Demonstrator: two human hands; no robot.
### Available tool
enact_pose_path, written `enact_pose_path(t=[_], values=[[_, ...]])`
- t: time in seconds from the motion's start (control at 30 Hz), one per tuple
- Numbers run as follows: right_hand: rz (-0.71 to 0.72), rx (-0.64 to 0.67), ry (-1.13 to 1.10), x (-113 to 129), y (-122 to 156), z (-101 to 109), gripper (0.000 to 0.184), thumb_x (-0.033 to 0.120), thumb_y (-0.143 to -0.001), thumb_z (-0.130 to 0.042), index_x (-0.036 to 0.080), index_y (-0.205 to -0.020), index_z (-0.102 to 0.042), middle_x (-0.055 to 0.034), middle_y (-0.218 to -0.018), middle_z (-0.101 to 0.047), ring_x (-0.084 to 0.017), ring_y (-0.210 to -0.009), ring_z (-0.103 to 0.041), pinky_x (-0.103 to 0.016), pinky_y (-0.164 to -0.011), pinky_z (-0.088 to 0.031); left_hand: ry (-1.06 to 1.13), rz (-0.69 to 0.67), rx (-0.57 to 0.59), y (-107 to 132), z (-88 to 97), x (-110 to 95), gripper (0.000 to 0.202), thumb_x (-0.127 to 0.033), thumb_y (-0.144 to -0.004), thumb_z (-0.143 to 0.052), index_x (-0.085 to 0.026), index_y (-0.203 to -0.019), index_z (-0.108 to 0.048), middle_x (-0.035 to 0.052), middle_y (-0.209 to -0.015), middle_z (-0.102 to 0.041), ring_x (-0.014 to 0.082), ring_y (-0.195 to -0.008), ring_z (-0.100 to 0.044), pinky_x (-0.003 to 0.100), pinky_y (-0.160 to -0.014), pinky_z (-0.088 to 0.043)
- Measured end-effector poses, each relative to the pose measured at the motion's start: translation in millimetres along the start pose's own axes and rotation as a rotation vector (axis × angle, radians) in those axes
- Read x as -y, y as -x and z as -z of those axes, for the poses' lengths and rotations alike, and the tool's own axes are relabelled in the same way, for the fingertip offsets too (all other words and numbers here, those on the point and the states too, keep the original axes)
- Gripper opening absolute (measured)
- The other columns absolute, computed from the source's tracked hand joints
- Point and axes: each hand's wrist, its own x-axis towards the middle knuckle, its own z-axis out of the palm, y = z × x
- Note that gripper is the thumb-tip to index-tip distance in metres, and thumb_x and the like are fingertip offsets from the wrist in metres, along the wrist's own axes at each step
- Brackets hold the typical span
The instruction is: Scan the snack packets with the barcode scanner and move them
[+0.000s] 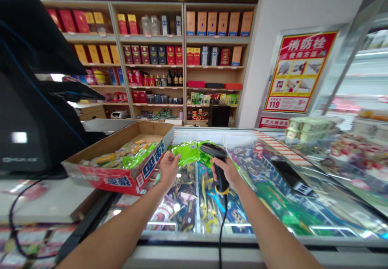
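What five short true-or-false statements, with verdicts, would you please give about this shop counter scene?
The left hand holds a bright green plastic packet. True.
The right hand holds a black corded handheld scanner. True.
The open brown cardboard tray is empty. False: it contains yellow and green packets.
The scanner's head points away from the packet. False: it faces the packet.
The red-and-yellow poster hangs on the left. False: it hangs on the right wall.

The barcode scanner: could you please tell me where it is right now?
In the head view, the barcode scanner sits in the right hand, just right of centre over the glass freezer lid, aimed at the green packet in the left hand.
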Motion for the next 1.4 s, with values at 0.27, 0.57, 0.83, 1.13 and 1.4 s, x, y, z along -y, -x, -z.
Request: enact_pose_path(t=[0.27,0.57,0.83,1.13,1.4], values=[[0.127,-0.380,-0.225,13.3,-14.8,41.8,0.036,0.047,-0.067,-0.076,0.019,-0.076,-0.056,0.0030,-0.050,-0.060,-0.013,-0.036,-0.054,-0.024,-0.034,-0.044,0.199,0.282,0.010,-6.6,-32.0,3.5,0.037,-0.036,-0.056,-0.072,-0.021,-0.057,-0.038,-0.0100,-0.047,-0.034,0.0051,-0.044,-0.030,0.018,-0.043,-0.024],[0.215,-0.549,-0.273,9.9,-18.9,47.3,0.038,0.049,-0.061,-0.078,0.020,-0.072,-0.055,0.0044,-0.046,-0.057,-0.014,-0.033,-0.051,-0.027,-0.032,-0.040,0.186,0.421,-0.034,-9.8,-122.4,-9.5,0.032,-0.030,-0.060,-0.068,-0.021,-0.058,-0.036,-0.0107,-0.046,-0.036,0.0071,-0.040,-0.040,0.021,-0.043,-0.038],[0.240,-0.455,-0.184,1.3,-21.3,38.2,0.037,0.050,-0.063,-0.075,0.020,-0.072,-0.057,0.0044,-0.046,-0.056,-0.013,-0.032,-0.050,-0.025,-0.033,-0.039,-0.430,0.193,0.063,-7.6,-111.8,-0.2,0.039,-0.028,-0.051,-0.079,-0.021,-0.060,-0.041,-0.0058,-0.059,-0.044,0.0143,-0.063,-0.050,0.026,-0.059,-0.039],[0.115,-0.165,-0.103,-1.9,-12.1,20.5,0.040,0.052,-0.066,-0.074,0.017,-0.081,-0.060,0.0019,-0.051,-0.059,-0.013,-0.035,-0.052,-0.025,-0.035,-0.042,-0.592,-0.039,0.388,-47.0,-17.1,-55.6,0.021,-0.039,-0.072,-0.063,-0.020,-0.077,-0.057,-0.0029,-0.060,-0.055,0.0142,-0.059,-0.054,0.024,-0.059,-0.041],[0.009,0.060,-0.005,-5.2,-2.5,3.4,0.039,0.052,-0.069,-0.073,0.016,-0.079,-0.060,0.0014,-0.053,-0.060,-0.011,-0.036,-0.052,-0.023,-0.036,-0.042,-1.460,0.142,0.524,-142.5,108.2,-75.2,0.023,-0.040,-0.059,-0.070,-0.018,-0.064,-0.066,0.0147,-0.078,-0.072,0.0310,-0.084,-0.068,0.032,-0.073,-0.048]])
